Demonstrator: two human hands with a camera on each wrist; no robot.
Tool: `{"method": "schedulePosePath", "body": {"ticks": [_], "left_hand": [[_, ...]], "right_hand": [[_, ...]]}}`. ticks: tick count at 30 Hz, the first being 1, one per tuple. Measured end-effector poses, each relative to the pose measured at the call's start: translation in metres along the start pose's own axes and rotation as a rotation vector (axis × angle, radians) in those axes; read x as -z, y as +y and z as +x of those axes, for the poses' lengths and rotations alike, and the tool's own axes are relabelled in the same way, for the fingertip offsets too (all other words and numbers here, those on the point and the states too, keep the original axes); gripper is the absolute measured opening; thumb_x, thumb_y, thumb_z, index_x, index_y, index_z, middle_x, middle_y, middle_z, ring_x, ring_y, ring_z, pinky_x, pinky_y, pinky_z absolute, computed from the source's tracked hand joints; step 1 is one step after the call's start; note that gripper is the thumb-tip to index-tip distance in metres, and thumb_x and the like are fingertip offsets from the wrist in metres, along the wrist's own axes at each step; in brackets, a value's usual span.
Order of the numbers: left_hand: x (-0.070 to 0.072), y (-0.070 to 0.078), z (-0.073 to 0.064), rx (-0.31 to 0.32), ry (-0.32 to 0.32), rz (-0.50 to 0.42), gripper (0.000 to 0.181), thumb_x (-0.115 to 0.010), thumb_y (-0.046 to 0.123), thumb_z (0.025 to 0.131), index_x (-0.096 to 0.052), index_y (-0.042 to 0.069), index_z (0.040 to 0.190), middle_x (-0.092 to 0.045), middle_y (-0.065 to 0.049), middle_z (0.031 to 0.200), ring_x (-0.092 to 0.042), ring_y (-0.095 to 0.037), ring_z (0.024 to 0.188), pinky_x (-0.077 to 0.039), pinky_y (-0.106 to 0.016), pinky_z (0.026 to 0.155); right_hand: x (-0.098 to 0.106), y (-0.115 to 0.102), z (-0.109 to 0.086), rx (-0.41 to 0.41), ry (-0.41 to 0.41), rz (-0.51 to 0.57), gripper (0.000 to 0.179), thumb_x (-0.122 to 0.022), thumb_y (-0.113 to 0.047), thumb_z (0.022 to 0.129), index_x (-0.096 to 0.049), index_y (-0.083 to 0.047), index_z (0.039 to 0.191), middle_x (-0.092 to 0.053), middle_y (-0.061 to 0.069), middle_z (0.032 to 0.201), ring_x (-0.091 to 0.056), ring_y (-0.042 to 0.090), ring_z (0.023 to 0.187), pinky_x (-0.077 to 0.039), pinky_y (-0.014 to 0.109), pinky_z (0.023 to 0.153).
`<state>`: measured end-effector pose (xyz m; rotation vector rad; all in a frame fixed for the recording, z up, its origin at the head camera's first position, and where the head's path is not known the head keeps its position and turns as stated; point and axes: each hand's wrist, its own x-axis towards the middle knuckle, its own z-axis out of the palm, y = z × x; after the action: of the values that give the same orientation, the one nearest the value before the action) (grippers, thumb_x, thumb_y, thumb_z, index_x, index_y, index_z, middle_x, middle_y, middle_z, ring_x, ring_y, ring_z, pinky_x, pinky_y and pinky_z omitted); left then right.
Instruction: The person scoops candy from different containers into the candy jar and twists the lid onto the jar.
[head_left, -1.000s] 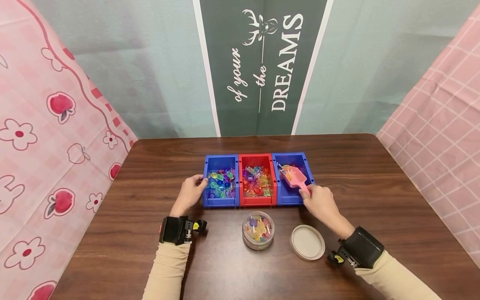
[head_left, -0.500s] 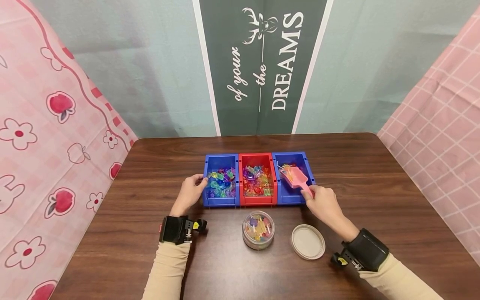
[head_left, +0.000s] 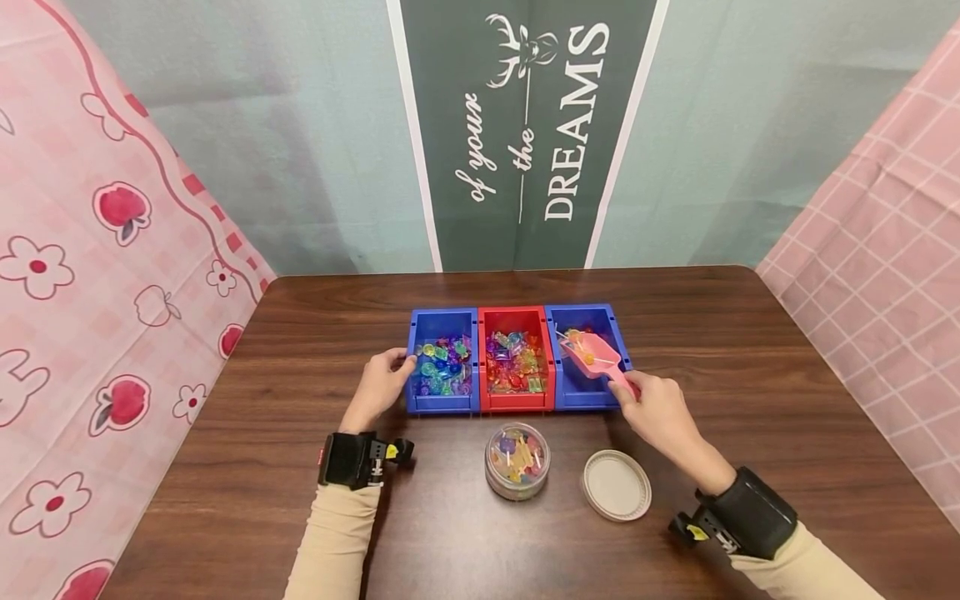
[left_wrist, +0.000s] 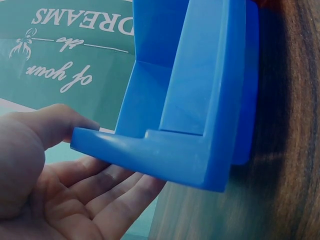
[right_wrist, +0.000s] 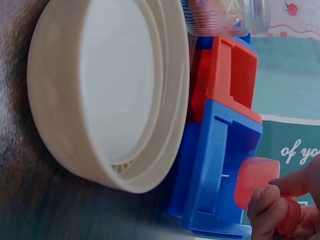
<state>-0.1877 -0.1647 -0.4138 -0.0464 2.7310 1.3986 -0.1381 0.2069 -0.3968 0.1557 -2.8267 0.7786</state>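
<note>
My right hand holds a pink scoop by its handle, over the right blue bin. Small yellow and orange lollipop-shaped pieces lie in the scoop, and more pieces show behind it. In the right wrist view the thumb and fingers close round the handle, and the scoop hides part of the bin. My left hand grips the outer side wall of the left blue bin, which contains colourful translucent pieces. The left wrist view has the thumb at the rim of the blue bin and the fingers beneath.
A red bin with colourful pieces stands between the blue ones. In front are a clear jar of mixed pieces and, to its right, an upturned cream lid. The wooden table ends at a curtain behind.
My right hand has drawn back slightly to the right with the scoop, which now shows a yellow piece more plainly. My left hand stays where it was on the bin.
</note>
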Motion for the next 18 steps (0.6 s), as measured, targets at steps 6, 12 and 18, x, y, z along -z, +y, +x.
{"method": "schedulePosePath", "body": {"ticks": [6, 12, 18], "left_hand": [[0.0, -0.002, 0.001, 0.012, 0.001, 0.004, 0.039, -0.048, 0.019, 0.1, -0.056, -0.008, 0.127, -0.065, -0.026, 0.118, -0.063, -0.032, 0.106, -0.052, -0.046, 0.096], [-0.001, -0.002, 0.001, 0.012, -0.003, 0.007, 0.038, -0.048, 0.018, 0.1, -0.056, -0.008, 0.127, -0.065, -0.026, 0.116, -0.063, -0.031, 0.104, -0.052, -0.045, 0.095], [-0.001, -0.001, 0.001, 0.022, -0.004, 0.002, 0.038, -0.048, 0.019, 0.1, -0.056, -0.008, 0.127, -0.065, -0.026, 0.117, -0.063, -0.03, 0.103, -0.053, -0.045, 0.096]], "right_hand": [[0.009, -0.004, -0.005, 0.037, 0.015, -0.012, 0.019, -0.067, -0.013, 0.087, -0.069, 0.006, 0.091, -0.045, 0.001, 0.053, -0.038, 0.012, 0.051, -0.026, 0.021, 0.048], [0.019, -0.008, -0.013, 0.103, 0.024, 0.001, 0.019, -0.068, -0.013, 0.087, -0.07, 0.004, 0.094, -0.047, -0.002, 0.053, -0.033, 0.002, 0.05, -0.026, 0.02, 0.046], [0.024, -0.011, -0.021, 0.194, 0.026, 0.017, 0.011, -0.071, -0.01, 0.083, -0.07, -0.001, 0.089, -0.044, -0.006, 0.052, -0.03, -0.003, 0.05, -0.027, 0.018, 0.045]]}}
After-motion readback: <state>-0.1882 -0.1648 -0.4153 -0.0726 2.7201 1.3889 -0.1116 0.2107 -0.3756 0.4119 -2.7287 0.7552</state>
